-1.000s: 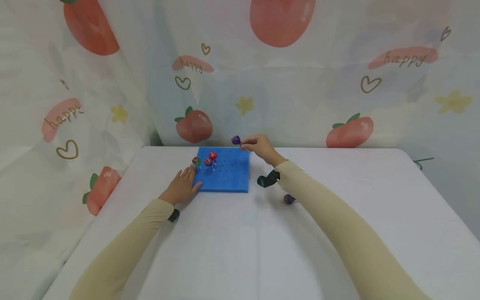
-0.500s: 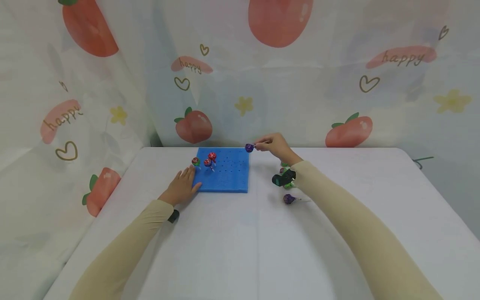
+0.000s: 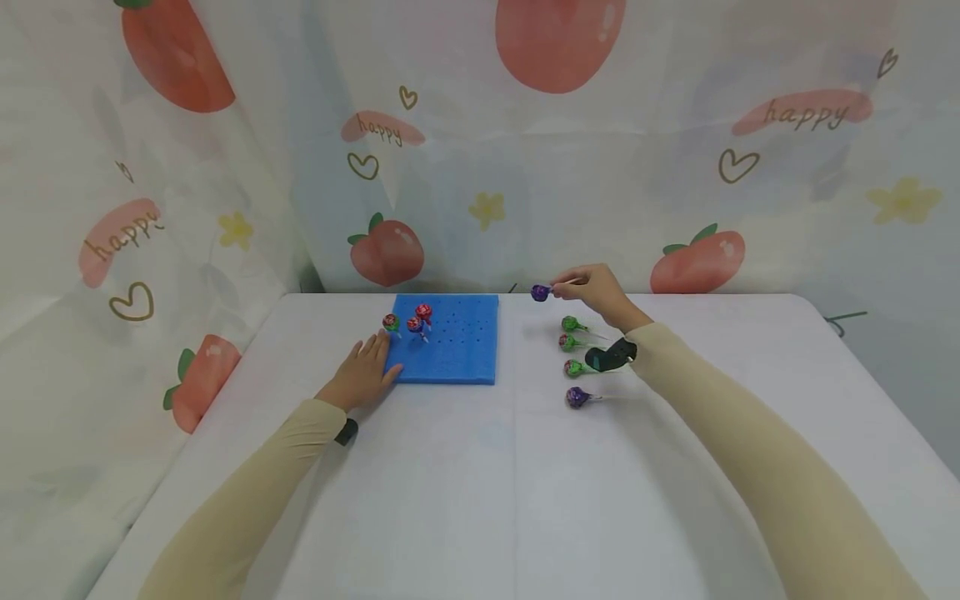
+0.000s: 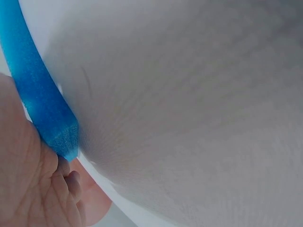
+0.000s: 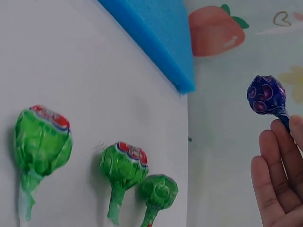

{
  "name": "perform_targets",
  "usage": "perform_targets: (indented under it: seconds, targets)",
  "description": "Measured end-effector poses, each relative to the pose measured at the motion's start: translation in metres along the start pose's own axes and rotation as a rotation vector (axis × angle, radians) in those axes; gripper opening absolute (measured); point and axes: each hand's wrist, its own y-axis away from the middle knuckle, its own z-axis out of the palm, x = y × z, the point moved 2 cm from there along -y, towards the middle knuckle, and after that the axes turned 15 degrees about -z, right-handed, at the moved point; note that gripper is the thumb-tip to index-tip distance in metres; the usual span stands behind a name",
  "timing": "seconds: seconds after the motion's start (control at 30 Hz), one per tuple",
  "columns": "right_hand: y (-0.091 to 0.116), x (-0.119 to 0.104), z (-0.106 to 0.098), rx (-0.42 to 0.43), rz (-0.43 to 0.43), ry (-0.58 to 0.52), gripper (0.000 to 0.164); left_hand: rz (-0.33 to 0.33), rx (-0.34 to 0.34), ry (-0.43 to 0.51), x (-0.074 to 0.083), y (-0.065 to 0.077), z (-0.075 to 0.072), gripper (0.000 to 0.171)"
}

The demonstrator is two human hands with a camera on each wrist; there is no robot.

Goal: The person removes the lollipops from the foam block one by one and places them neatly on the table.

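My right hand pinches a purple-wrapped lollipop by its stick, above the table's back edge and right of a blue foam board. In the right wrist view the purple lollipop points away from the fingertips. My left hand rests with straight fingers against the board's left side; the left wrist view shows the palm touching the blue edge. Two red lollipops, one farther back and one nearer, and a green-and-red lollipop stand in the board's left part.
Right of the board, green lollipops lie in a column on the white table, with a purple lollipop nearest me. Small holes dot the board. A printed curtain hangs right behind the table.
My right hand has moved right, carrying the purple lollipop from over the board's back right corner to beyond its right side. The green lollipops have come into view. My left hand stays still.
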Motion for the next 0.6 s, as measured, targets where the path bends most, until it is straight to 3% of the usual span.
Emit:
perform_targets:
  seconds: [0.23, 0.6]
  targets:
    - [0.014, 0.015, -0.021, -0.002, 0.001, 0.04, 0.036, -0.005, 0.006, -0.073, -0.001, -0.005, 0.004, 0.069]
    - [0.04, 0.027, -0.049, -0.014, 0.062, 0.086, 0.043, -0.016, -0.017, -0.037, 0.002, 0.0, -0.001, 0.069]
